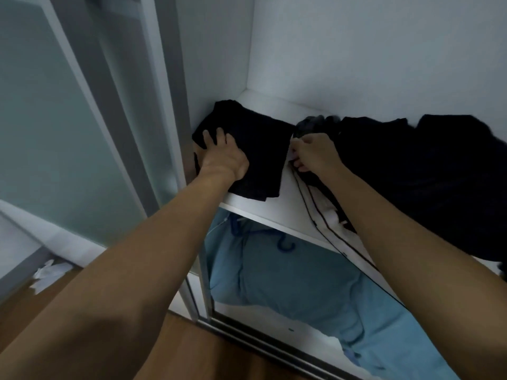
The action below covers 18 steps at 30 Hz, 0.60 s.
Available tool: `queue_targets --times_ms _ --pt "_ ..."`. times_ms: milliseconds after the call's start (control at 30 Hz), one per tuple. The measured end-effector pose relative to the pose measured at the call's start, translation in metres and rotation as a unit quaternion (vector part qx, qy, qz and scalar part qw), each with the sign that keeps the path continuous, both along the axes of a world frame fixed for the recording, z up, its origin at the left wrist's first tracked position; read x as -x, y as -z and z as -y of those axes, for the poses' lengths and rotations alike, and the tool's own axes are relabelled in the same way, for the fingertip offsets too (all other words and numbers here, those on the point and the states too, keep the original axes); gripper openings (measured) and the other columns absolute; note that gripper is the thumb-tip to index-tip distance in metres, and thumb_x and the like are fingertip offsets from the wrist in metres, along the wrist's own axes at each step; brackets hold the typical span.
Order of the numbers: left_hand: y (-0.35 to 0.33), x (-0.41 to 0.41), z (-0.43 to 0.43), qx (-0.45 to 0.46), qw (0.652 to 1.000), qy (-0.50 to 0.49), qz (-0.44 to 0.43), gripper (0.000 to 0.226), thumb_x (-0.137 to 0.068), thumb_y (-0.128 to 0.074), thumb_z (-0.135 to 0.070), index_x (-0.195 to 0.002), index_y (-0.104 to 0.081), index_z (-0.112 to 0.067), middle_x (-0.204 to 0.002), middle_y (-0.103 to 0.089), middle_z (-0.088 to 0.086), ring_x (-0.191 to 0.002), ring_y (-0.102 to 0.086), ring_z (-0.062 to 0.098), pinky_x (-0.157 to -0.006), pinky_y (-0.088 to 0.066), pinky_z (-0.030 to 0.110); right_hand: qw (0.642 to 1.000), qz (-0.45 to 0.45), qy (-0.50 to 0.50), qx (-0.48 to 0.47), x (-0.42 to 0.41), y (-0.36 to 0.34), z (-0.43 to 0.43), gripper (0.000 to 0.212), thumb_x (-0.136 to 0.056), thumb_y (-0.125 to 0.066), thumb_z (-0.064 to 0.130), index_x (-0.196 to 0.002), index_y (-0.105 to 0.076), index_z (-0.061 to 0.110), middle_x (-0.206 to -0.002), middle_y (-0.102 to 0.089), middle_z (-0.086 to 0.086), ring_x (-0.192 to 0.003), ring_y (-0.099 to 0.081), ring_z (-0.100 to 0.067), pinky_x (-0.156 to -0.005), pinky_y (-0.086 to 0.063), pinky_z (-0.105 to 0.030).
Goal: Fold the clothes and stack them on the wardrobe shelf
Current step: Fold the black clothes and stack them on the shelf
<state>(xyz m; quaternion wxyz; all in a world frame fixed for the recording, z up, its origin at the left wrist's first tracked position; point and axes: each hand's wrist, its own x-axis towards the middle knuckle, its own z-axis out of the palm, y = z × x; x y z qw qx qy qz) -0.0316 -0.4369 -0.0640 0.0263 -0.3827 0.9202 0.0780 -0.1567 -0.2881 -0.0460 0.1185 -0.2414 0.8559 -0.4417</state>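
A folded black garment (258, 149) lies at the left end of the white wardrobe shelf (290, 198), against the side wall. My left hand (225, 157) rests flat on its left part, fingers spread. A loose heap of dark clothes (411, 176) covers the right of the shelf and hangs over its front edge. A white garment with dark piping (323, 212) lies under that heap. My right hand (312, 154) pinches the left edge of this heap, fingers curled on white and dark fabric.
A frosted sliding door (63, 127) with a grey frame stands at the left. Below the shelf lie light blue fabric (288, 281) and blue hangers (282, 242). White crumpled items (49, 272) sit on the wooden floor at lower left.
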Motion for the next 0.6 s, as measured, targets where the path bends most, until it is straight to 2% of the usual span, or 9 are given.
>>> queue_targets --times_ms 67,133,233,300,400,433,500,567,600 --pt "0.000 0.011 -0.020 0.008 0.997 0.035 -0.074 0.059 -0.104 -0.024 -0.037 -0.156 -0.014 -0.012 -0.167 0.001 0.007 -0.152 0.002 0.035 -0.116 0.004 0.065 0.994 -0.105 0.020 -0.016 0.005 -0.015 -0.032 0.028 -0.087 -0.057 0.030 -0.080 -0.072 0.007 -0.081 -0.073 -0.011 -0.076 -0.070 -0.026 -0.073 -0.058 -0.041" --pt "-0.004 0.025 -0.050 -0.020 0.981 0.105 -0.160 0.057 -0.104 -0.030 -0.036 -0.154 -0.021 -0.012 -0.166 -0.008 0.009 -0.151 -0.007 0.032 -0.119 -0.004 0.060 0.984 -0.157 0.037 -0.080 0.013 -0.031 -0.072 0.022 -0.086 -0.060 0.036 -0.074 -0.070 0.021 -0.079 -0.071 0.007 -0.082 -0.068 -0.015 -0.075 -0.051 -0.027" --pt "-0.011 0.044 -0.093 -0.064 0.944 0.203 -0.253 0.049 -0.100 -0.044 -0.034 -0.142 -0.040 -0.010 -0.151 -0.037 0.013 -0.137 -0.037 0.033 -0.110 -0.034 0.049 0.970 -0.140 0.124 -0.157 0.021 -0.043 -0.144 0.025 -0.084 -0.065 0.048 -0.072 -0.067 0.026 -0.081 -0.069 0.008 -0.086 -0.067 -0.016 -0.074 -0.048 -0.026" --pt "-0.012 0.056 -0.116 -0.086 0.927 0.236 -0.279 0.047 -0.097 -0.049 -0.038 -0.136 -0.045 -0.012 -0.140 -0.046 0.010 -0.126 -0.046 0.030 -0.104 -0.040 0.047 0.948 -0.151 0.206 -0.189 0.020 -0.041 -0.193 0.035 -0.080 -0.064 0.059 -0.076 -0.064 0.024 -0.084 -0.066 0.004 -0.089 -0.064 -0.021 -0.075 -0.048 -0.031" --pt "-0.007 0.073 -0.147 -0.174 0.923 0.255 -0.229 0.059 -0.091 -0.055 -0.052 -0.136 -0.042 -0.017 -0.138 -0.045 0.007 -0.123 -0.049 0.030 -0.099 -0.044 0.048 0.939 -0.089 0.260 -0.207 0.012 -0.026 -0.239 0.062 -0.071 -0.065 0.072 -0.099 -0.061 0.017 -0.111 -0.063 -0.009 -0.105 -0.062 -0.032 -0.088 -0.052 -0.040" --pt "-0.004 0.076 -0.156 -0.199 0.924 0.261 -0.197 0.066 -0.088 -0.057 -0.057 -0.138 -0.040 -0.017 -0.140 -0.043 0.007 -0.124 -0.049 0.030 -0.099 -0.043 0.049 0.937 -0.060 0.273 -0.209 0.010 -0.019 -0.246 0.075 -0.069 -0.066 0.074 -0.114 -0.058 0.015 -0.123 -0.057 -0.012 -0.114 -0.058 -0.034 -0.097 -0.050 -0.042" --pt "0.007 0.079 -0.169 -0.186 0.932 0.276 -0.146 0.076 -0.083 -0.061 -0.062 -0.141 -0.038 -0.019 -0.144 -0.040 0.007 -0.128 -0.046 0.032 -0.105 -0.037 0.053 0.927 -0.039 0.312 -0.205 0.008 -0.006 -0.254 0.092 -0.068 -0.069 0.073 -0.134 -0.045 0.013 -0.140 -0.041 -0.012 -0.128 -0.046 -0.036 -0.107 -0.041 -0.043" --pt "0.015 0.079 -0.176 -0.150 0.937 0.288 -0.126 0.076 -0.082 -0.064 -0.062 -0.140 -0.039 -0.020 -0.143 -0.040 0.006 -0.130 -0.043 0.032 -0.107 -0.032 0.055 0.922 -0.015 0.365 -0.130 0.008 0.002 -0.262 0.093 -0.072 -0.073 0.065 -0.140 -0.038 0.012 -0.144 -0.035 -0.011 -0.128 -0.043 -0.034 -0.107 -0.039 -0.039" --pt "0.017 0.078 -0.179 -0.144 0.938 0.292 -0.122 0.073 -0.082 -0.064 -0.061 -0.138 -0.041 -0.019 -0.141 -0.042 0.006 -0.129 -0.044 0.032 -0.106 -0.031 0.056 0.920 0.025 0.388 -0.051 0.010 0.003 -0.267 0.090 -0.074 -0.075 0.058 -0.141 -0.039 0.010 -0.144 -0.039 -0.010 -0.125 -0.047 -0.032 -0.107 -0.041 -0.037"
